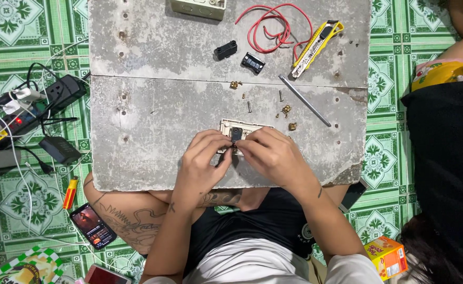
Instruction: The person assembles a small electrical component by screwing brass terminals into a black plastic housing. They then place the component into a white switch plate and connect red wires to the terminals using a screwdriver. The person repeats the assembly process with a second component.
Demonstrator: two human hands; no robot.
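Over the grey slab (pixel 152 131), both hands (pixel 242 158) (fingertips together) pinch a small black switch module (pixel 236 134) above a cream faceplate (pixel 226 126).

Left hand (pixel 202 160) and right hand (pixel 273 155) meet at centre, fingers curled, fingertips pinched together; forearms angle inward, left forearm tattooed, wrists bent.

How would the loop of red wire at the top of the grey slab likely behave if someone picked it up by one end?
The red wire lies in loose, uneven coils, so it would probably flop and partly uncoil. It looks thin, so likely light. Its loops could snag the yellow utility knife lying against it.
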